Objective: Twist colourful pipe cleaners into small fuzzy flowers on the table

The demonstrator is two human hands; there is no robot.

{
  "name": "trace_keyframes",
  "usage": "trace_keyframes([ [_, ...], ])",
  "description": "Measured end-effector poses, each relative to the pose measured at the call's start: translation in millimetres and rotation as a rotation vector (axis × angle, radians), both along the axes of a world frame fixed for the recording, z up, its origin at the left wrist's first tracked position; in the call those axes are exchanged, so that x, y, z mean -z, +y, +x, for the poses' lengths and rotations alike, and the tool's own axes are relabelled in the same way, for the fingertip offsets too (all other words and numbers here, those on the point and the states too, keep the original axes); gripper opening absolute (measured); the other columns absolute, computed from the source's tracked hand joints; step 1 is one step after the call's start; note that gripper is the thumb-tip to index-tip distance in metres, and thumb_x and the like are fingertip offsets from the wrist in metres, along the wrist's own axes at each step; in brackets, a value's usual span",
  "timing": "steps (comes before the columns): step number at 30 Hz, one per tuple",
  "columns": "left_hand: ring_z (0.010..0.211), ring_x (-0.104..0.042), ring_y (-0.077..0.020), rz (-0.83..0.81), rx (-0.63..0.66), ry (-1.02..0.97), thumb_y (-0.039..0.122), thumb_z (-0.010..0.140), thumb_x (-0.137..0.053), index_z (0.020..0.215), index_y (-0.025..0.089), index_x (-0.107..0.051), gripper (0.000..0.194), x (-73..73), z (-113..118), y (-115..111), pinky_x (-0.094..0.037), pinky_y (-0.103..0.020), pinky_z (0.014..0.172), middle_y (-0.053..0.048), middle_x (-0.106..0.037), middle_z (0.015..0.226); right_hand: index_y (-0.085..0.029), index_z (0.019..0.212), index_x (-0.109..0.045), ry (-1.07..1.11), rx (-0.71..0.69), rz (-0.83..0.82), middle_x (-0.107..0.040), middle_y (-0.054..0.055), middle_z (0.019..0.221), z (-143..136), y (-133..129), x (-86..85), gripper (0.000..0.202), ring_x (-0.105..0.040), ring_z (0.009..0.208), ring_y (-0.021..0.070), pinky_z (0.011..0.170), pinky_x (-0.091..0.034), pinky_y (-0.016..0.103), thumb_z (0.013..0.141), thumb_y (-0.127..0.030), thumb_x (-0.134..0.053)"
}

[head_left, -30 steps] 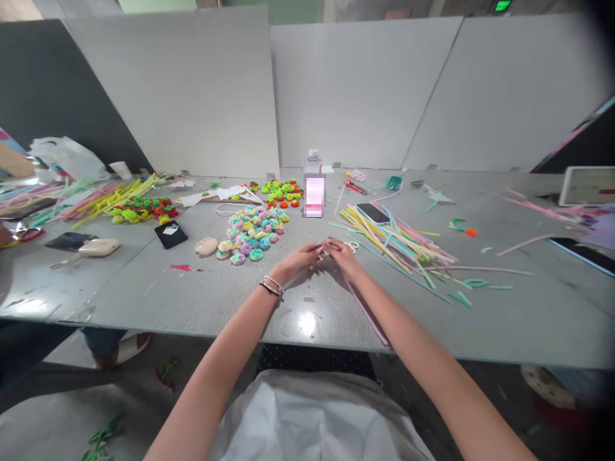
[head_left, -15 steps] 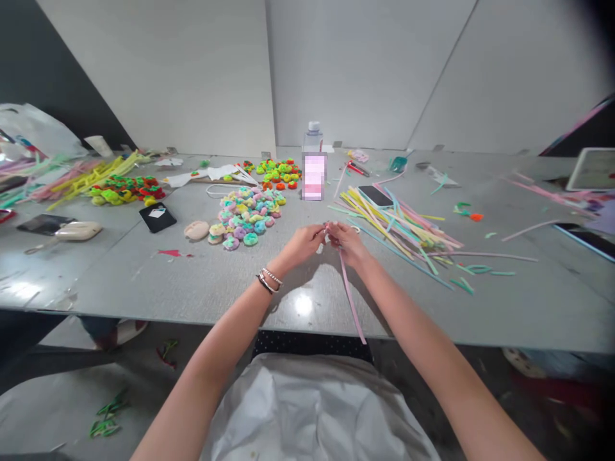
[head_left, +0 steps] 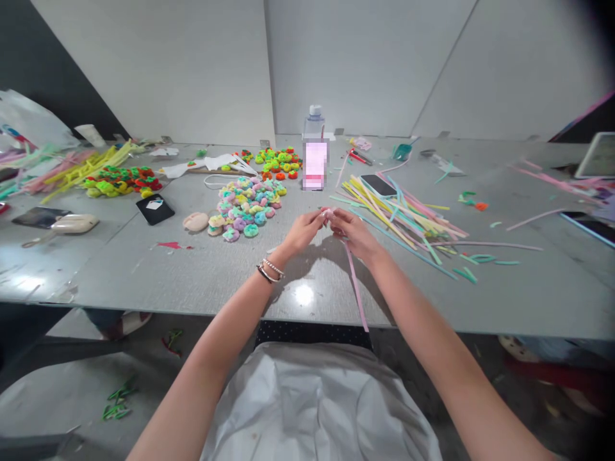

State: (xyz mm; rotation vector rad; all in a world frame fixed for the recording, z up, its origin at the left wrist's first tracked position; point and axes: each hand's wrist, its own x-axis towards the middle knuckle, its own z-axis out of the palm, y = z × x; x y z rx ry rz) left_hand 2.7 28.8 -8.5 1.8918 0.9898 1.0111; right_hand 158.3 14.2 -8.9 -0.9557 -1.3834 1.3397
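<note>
My left hand (head_left: 306, 229) and my right hand (head_left: 354, 232) meet above the grey table, fingertips pinched together on a small pink piece. A long pink fuzzy strip (head_left: 356, 288) hangs from under my right hand toward the table's front edge. Just left of my left hand lies a heap of pastel fuzzy pieces (head_left: 247, 208). Right of my right hand, many pastel strips (head_left: 403, 218) are spread in a bundle, with a phone (head_left: 378, 186) on them. The exact shape between my fingertips is too small to tell.
A bottle (head_left: 314, 160) stands behind my hands. Red, green and yellow pieces (head_left: 278, 163) lie beside it. Toward the left are a black card holder (head_left: 155, 209), a beige round item (head_left: 196, 222) and yellow strips (head_left: 91, 169). A red pen (head_left: 360, 157) lies at the back.
The view has tilted slightly, so the table sits higher. My right hand has turned a little, its fingers more extended across the pink piece; both hands remain together.
</note>
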Motion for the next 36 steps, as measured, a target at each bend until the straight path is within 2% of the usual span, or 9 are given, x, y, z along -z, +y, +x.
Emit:
trace_keyframes([
  [5, 0.048, -0.029, -0.0069, -0.145, 0.121, -0.163, 0.052, 0.09, -0.037, 0.067, 0.017, -0.044, 0.043, -1.7, 1, -1, -0.023, -0.022, 0.047, 0.005, -0.033, 0.054, -0.026, 0.091, -0.067, -0.042, 0.003, 0.052, -0.059, -0.001, 0.085, 4, -1, -4.1, 0.035, -0.04, 0.06, 0.0083, 0.05, -0.027, 0.024, 0.067, -0.052, -0.072],
  [10, 0.048, -0.031, -0.0071, -0.099, 0.129, -0.077, 0.053, 0.091, -0.034, 0.069, 0.016, -0.048, 0.045, -2.0, 2, -3, -0.025, -0.022, 0.048, 0.005, -0.035, 0.053, -0.023, 0.08, -0.066, -0.081, 0.022, 0.023, -0.057, -0.001, 0.076, 8, -1, -6.2, 0.034, -0.037, 0.057, 0.0081, 0.05, -0.024, 0.025, 0.067, -0.054, -0.071],
  [13, 0.051, -0.039, -0.0082, 0.002, 0.006, 0.045, 0.048, 0.094, -0.033, 0.088, 0.016, -0.056, 0.04, -1.1, 3, -4, -0.03, -0.021, 0.052, 0.003, -0.044, 0.057, -0.021, 0.074, -0.063, -0.036, 0.073, -0.025, -0.05, -0.002, 0.068, 9, 0, -4.5, 0.034, -0.034, 0.054, 0.0072, 0.049, -0.023, 0.025, 0.066, -0.053, -0.074],
  [16, 0.061, -0.052, -0.0113, 0.194, -0.146, 0.186, 0.041, 0.093, -0.038, 0.123, 0.017, -0.047, 0.039, -1.9, 1, -9, -0.036, -0.022, 0.059, -0.002, -0.059, 0.074, -0.021, 0.069, -0.06, 0.003, 0.136, -0.065, -0.04, -0.005, 0.061, 9, 2, -3.2, 0.037, -0.03, 0.051, 0.0066, 0.047, -0.021, 0.024, 0.061, -0.053, -0.077],
  [19, 0.078, -0.06, -0.0146, 0.389, -0.13, 0.38, 0.038, 0.092, -0.043, 0.138, 0.024, -0.038, 0.047, -3.0, 0, -14, -0.04, -0.023, 0.064, -0.008, -0.065, 0.101, -0.021, 0.069, -0.058, 0.005, 0.152, -0.073, -0.038, -0.005, 0.059, 9, 2, -3.5, 0.041, -0.029, 0.049, 0.007, 0.046, -0.022, 0.025, 0.06, -0.056, -0.077],
  [21, 0.084, -0.061, -0.0151, 0.46, -0.099, 0.454, 0.034, 0.094, -0.041, 0.138, 0.028, -0.04, 0.045, -2.3, 0, -15, -0.041, -0.023, 0.066, -0.008, -0.064, 0.109, -0.022, 0.07, -0.057, -0.024, 0.163, -0.067, -0.039, -0.005, 0.059, 10, 2, -3.5, 0.043, -0.031, 0.05, 0.0075, 0.046, -0.023, 0.025, 0.06, -0.059, -0.075],
  [24, 0.086, -0.062, -0.0151, 0.485, -0.143, 0.464, 0.028, 0.096, -0.035, 0.135, 0.029, -0.046, 0.04, 0.0, 0, -14, -0.04, -0.023, 0.068, -0.008, -0.065, 0.109, -0.021, 0.071, -0.058, -0.077, 0.2, -0.047, -0.045, -0.003, 0.061, 9, 3, -1.5, 0.044, -0.035, 0.05, 0.0079, 0.047, -0.025, 0.025, 0.062, -0.062, -0.072],
  [29, 0.08, -0.061, -0.0161, 0.426, -0.209, 0.462, 0.028, 0.095, -0.036, 0.13, 0.028, -0.053, 0.038, 1.1, -1, -11, -0.037, -0.023, 0.064, -0.008, -0.066, 0.098, -0.02, 0.067, -0.057, -0.147, 0.227, 0.024, -0.049, -0.001, 0.06, 7, 4, 2.1, 0.044, -0.039, 0.05, 0.0083, 0.047, -0.029, 0.025, 0.068, -0.063, -0.066],
  [36, 0.082, -0.06, -0.0174, 0.308, -0.198, 0.356, 0.026, 0.093, -0.04, 0.128, 0.028, -0.056, 0.038, 0.2, 2, -12, -0.036, -0.023, 0.065, -0.01, -0.066, 0.103, -0.021, 0.069, -0.056, -0.077, 0.222, -0.029, -0.048, -0.001, 0.061, 12, 4, -2.1, 0.038, -0.04, 0.051, 0.0093, 0.047, -0.029, 0.026, 0.07, -0.058, -0.068],
])
